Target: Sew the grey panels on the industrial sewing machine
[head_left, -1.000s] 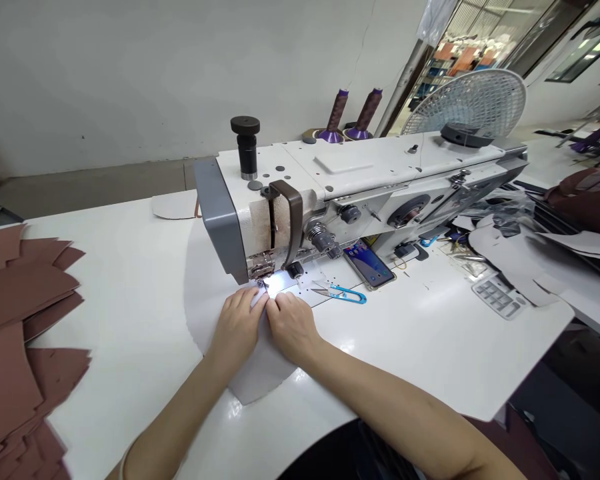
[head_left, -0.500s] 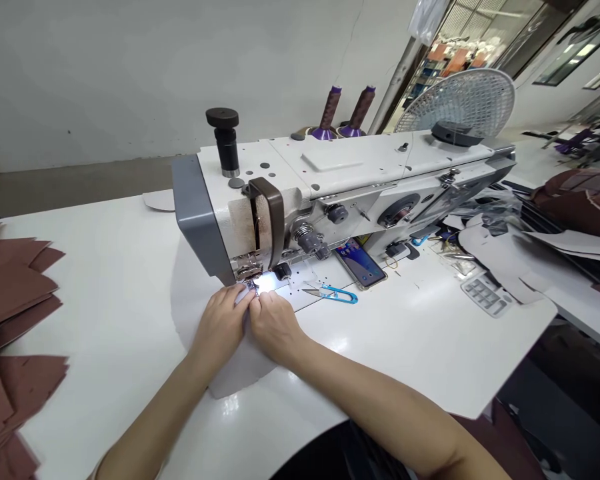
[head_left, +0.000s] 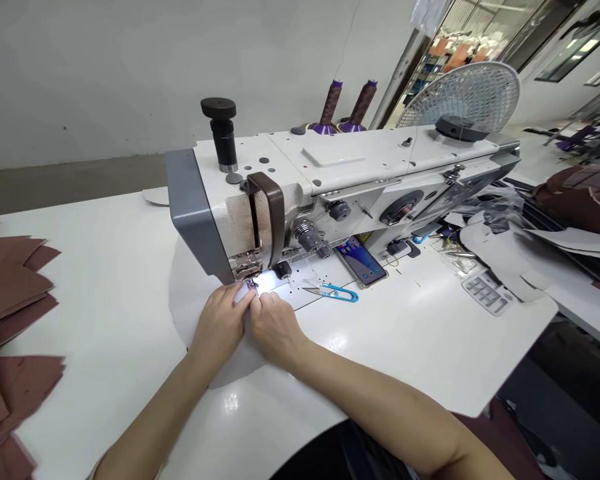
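A pale grey piece of sheet material (head_left: 237, 369), rounded at its edges, lies under the needle end of a white sewing machine (head_left: 280, 160). My left hand (head_left: 221, 321) grips the piece just in front of the presser foot (head_left: 251, 283), thumb and fingers closed on it. Right beside it, almost touching, my right hand (head_left: 276, 328) is closed with its fingers curled onto the same piece. The fingertips of both hands sit close to the lit needle area; the needle itself is too small to make out.
Blue-handled thread snips (head_left: 340, 293) and a phone (head_left: 363, 261) lie right of my hands. Brown cut pieces (head_left: 17, 293) are stacked at the left. A calculator (head_left: 487, 293), scraps and a fan (head_left: 463, 100) are to the right. Two thread cones (head_left: 363, 107) stand behind the machine.
The grey piece has shifted slightly under the presser foot, its near edge now a little farther from me. Both hands keep nearly the same place. The view has tilted a little.
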`<action>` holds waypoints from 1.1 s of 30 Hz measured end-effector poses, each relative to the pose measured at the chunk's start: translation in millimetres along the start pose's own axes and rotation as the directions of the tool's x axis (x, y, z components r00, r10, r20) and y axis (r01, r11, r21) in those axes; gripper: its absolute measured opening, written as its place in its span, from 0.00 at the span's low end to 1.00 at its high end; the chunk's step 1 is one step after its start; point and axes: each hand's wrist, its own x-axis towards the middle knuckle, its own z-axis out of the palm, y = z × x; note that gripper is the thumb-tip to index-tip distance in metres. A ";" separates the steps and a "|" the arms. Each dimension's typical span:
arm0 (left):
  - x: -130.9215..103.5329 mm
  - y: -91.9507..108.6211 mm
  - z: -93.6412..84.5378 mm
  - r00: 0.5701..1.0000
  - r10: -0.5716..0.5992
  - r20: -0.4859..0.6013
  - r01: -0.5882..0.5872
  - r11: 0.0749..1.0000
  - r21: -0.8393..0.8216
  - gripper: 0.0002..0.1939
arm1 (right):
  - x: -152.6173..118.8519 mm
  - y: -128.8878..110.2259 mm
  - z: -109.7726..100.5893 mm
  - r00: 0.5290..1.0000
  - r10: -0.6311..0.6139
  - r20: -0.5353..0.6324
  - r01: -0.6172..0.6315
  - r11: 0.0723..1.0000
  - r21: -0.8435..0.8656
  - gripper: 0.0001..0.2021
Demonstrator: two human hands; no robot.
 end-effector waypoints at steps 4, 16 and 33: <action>-1.0 -0.2 1.6 1.000 0.001 -0.006 -0.001 1.000 0.004 0.18 | 0.0 1.1 -1.3 1.000 -0.009 -0.009 0.010 1.000 0.004 0.12; -0.1 3.6 3.4 0.999 -0.011 -0.036 0.012 1.000 0.023 0.18 | 2.5 3.5 -0.6 1.000 0.020 0.007 -0.020 1.000 0.000 0.11; -1.3 1.7 3.4 1.000 -0.014 -0.015 0.014 1.000 -0.009 0.17 | 2.0 6.5 -1.1 0.998 0.012 0.055 -0.013 1.000 0.018 0.12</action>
